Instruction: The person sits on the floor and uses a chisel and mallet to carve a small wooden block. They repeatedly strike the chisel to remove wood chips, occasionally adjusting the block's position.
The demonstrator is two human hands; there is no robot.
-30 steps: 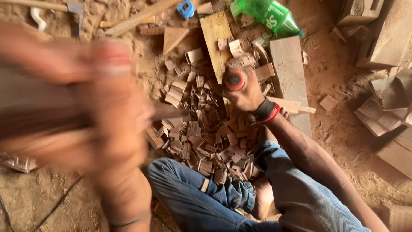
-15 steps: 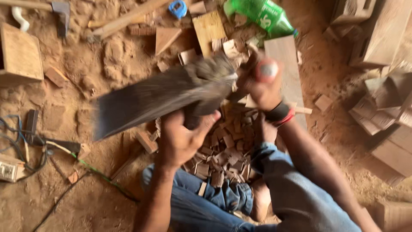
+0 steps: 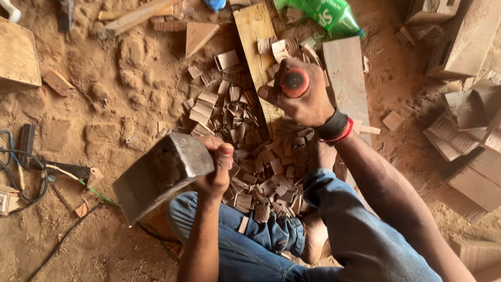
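Jeans [image 3: 245, 250]: blue denim, creased, on the person's bent legs at the bottom of the view; a few wood chips lie on the cloth.
Left hand [image 3: 215, 169]: fingers wrapped tight round a heavy wooden block [image 3: 159, 175], thumb up along its edge; the block is grey-brown, blunt and worn, held over the left knee.
Chip pile [image 3: 255, 151]: many small flat offcuts, reddish-brown and roughly square, heaped between the knees and out ahead; by the size of the heap much cutting looks done.
Right hand [image 3: 302, 96]: fingers closed in a fist round a tool handle [image 3: 294, 82], its round red end facing the camera; the blade is hidden below, over the pile.
Wristbands [image 3: 336, 128]: black and red, on the right wrist.
Planks [image 3: 347, 78]: two pale flat boards beyond the pile, uncut, so work seems left.
Ground [image 3: 125, 89]: packed sandy earth, lumpy.
Bottle [image 3: 329, 13]: green plastic, lying at the far edge.
Cable [image 3: 31, 177]: dark, at the left.
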